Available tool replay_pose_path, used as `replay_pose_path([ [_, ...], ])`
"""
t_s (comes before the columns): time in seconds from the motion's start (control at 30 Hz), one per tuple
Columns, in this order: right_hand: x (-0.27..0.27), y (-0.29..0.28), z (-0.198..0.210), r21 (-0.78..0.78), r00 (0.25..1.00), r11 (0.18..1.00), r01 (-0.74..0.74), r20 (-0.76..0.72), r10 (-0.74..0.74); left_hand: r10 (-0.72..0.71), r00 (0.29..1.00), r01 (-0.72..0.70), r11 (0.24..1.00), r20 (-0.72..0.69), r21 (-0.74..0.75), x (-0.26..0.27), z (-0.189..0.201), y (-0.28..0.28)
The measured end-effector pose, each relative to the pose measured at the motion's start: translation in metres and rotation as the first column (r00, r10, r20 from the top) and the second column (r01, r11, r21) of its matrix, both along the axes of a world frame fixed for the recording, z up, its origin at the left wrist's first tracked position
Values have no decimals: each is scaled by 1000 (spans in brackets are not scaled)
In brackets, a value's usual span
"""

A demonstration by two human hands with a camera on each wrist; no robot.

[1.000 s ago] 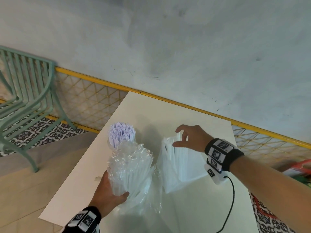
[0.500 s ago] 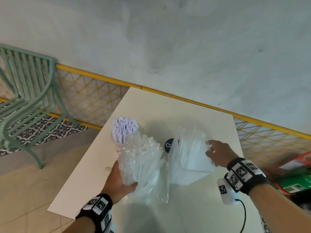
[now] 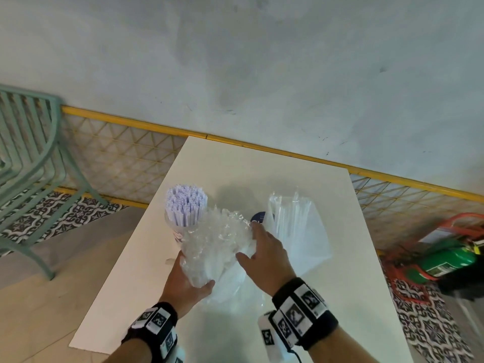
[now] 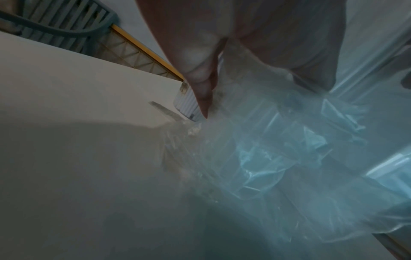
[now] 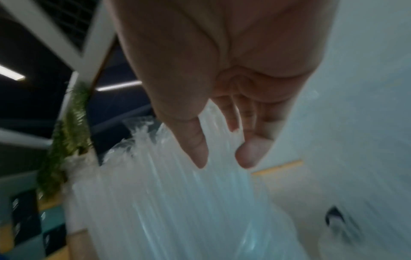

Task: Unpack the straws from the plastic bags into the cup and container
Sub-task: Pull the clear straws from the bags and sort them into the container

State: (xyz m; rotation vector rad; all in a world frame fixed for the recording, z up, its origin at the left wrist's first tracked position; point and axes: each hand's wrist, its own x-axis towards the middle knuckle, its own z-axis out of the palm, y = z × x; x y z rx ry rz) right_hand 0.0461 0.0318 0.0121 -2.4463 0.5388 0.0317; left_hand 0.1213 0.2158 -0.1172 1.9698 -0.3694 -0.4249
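My left hand (image 3: 191, 277) grips a crinkled clear plastic bag of white straws (image 3: 217, 239) from below and holds it upright over the white table (image 3: 301, 323). My right hand (image 3: 258, 247) lies open against the bag's right side, fingers spread. In the left wrist view my thumb (image 4: 198, 70) presses the bag (image 4: 278, 149). In the right wrist view my straight fingers (image 5: 222, 154) hover over the straws in the bag (image 5: 177, 202). A clear cup packed with lilac-white straws (image 3: 186, 205) stands just behind. A second bag of straws (image 3: 298, 231) stands to the right, untouched.
A dark blue round thing (image 3: 259, 217) shows between the two bags, mostly hidden. A green metal chair (image 3: 28, 163) stands on the floor at left. A red cart with a green cylinder (image 3: 450, 260) sits right of the table. A wall runs behind the table's far edge.
My right hand let go of the second bag and moved left onto the bag in my left hand. The left hand kept its grip on that bag.
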Motion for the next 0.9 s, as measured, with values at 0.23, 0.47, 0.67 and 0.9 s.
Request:
replay_pose_path([
  [0.23, 2, 20, -36, 344, 948, 925, 160, 207, -241, 27, 999, -25, 996, -24, 82, 8, -12, 5],
  [0.47, 6, 20, -52, 122, 872, 982, 142, 454, -182, -17, 998, 27, 985, -60, 169, 15, -29, 6],
  [0.67, 12, 11, -44, 256, 853, 957, 138, 460, -246, -14, 994, 38, 976, -111, 213, 15, -36, -1],
  [0.9, 17, 3, -54, 331, 861, 941, 69, 457, -223, 27, 996, -16, 992, -85, 127, 7, -23, -3],
])
